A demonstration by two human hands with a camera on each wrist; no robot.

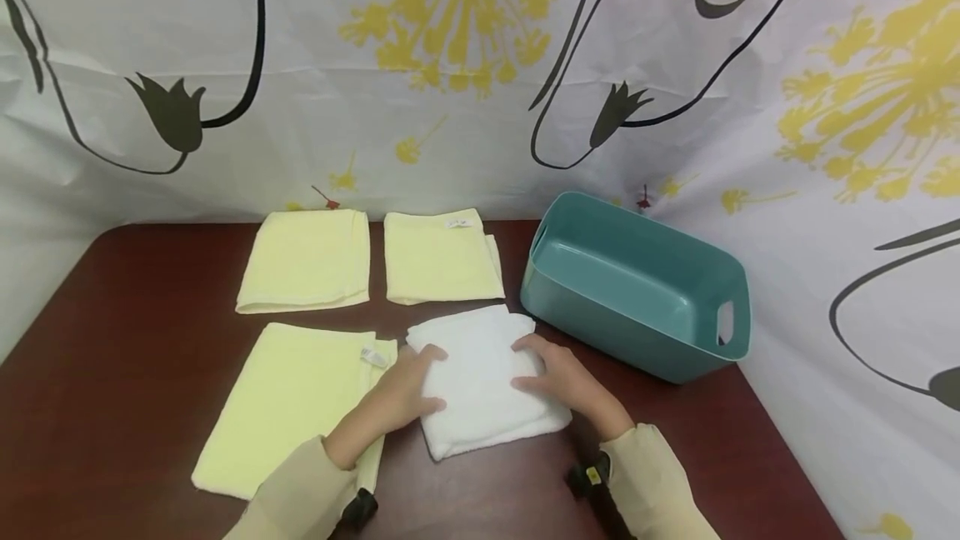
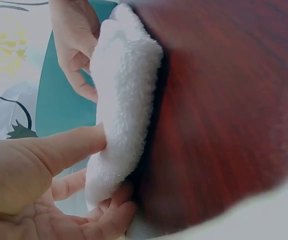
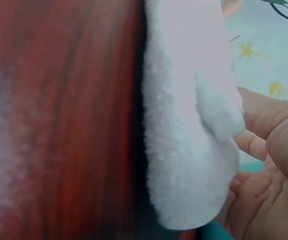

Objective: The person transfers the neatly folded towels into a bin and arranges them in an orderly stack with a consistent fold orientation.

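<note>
A folded white towel (image 1: 480,382) lies on the dark red table, in front of the middle of the view. My left hand (image 1: 408,386) holds its left edge. In the left wrist view the thumb presses the upper face of the towel (image 2: 126,95) while curled fingers (image 2: 116,215) reach around its lower side. On the opposite edge my right hand (image 1: 555,373) grips the towel, thumb on top. The right wrist view shows that thumb (image 3: 264,112) against the thick folded layers (image 3: 189,150), with the other fingers partly hidden behind the edge.
Three folded pale yellow towels lie nearby: one at back left (image 1: 311,261), one at back centre (image 1: 438,261), one at front left (image 1: 300,407) beside my left forearm. A teal bin (image 1: 600,307) stands at the right. Patterned cloth (image 1: 300,148) hangs behind the table (image 1: 90,407).
</note>
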